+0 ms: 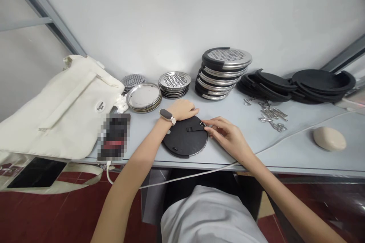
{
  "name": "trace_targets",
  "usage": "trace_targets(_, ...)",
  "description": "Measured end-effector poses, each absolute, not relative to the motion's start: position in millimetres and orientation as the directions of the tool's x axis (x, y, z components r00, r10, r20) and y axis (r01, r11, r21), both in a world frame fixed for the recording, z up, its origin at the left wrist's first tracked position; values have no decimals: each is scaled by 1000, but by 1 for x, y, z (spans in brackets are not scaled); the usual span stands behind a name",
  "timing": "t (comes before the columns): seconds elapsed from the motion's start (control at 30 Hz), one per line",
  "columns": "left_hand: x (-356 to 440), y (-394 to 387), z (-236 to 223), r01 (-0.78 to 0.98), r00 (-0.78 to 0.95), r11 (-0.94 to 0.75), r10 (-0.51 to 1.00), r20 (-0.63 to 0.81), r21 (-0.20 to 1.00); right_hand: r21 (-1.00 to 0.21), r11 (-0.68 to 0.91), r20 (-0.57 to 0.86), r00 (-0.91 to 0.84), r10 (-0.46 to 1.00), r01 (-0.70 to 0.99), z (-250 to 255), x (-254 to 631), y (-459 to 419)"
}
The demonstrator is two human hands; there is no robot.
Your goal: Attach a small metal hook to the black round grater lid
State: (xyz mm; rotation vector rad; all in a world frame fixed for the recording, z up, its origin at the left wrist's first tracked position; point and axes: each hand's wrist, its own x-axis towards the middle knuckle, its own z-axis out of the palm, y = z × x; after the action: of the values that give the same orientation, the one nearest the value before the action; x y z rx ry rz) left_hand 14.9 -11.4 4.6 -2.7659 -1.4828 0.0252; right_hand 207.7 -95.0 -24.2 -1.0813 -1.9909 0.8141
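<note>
A round black disc [182,142] with a thin metal rim lies flat on the table in front of me. It has a small black strap [193,129] near its upper right. My left hand [184,110], with a watch on the wrist, rests on the disc's far edge. Its fingers are bent and partly hidden. At the right edge my right hand [224,131] pinches a small metal clip [202,124] between thumb and fingertips, at the end of the strap.
Behind stand round metal grater plates [174,80], plain metal discs [144,95] and a tall stack of black-rimmed graters [224,72]. Black plastic rings [322,83] and loose metal clips [272,114] lie right. A white cable [285,136] crosses the table; a cream bag [62,110] sits left.
</note>
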Motion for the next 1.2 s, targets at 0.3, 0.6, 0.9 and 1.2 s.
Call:
trace_targets(0.3, 15, -13, 5, 831, 556, -556, 831, -2, -3, -819, 437, 280, -405, 870, 373, -25, 207, -95)
trace_targets(0.6, 15, -12, 5, 834, 552, -552, 834, -10, -11, -807, 425, 270, -384, 883, 410, -22, 207, -95)
trace_targets(0.9, 14, -12, 5, 836, 548, -548, 836, -15, -12, -799, 413, 256, -375, 891, 437, -22, 208, -95)
trace_targets(1.2, 15, -13, 6, 838, 546, -546, 838, -15, -8, -721, 495, 331, -388, 860, 484, -21, 207, -96)
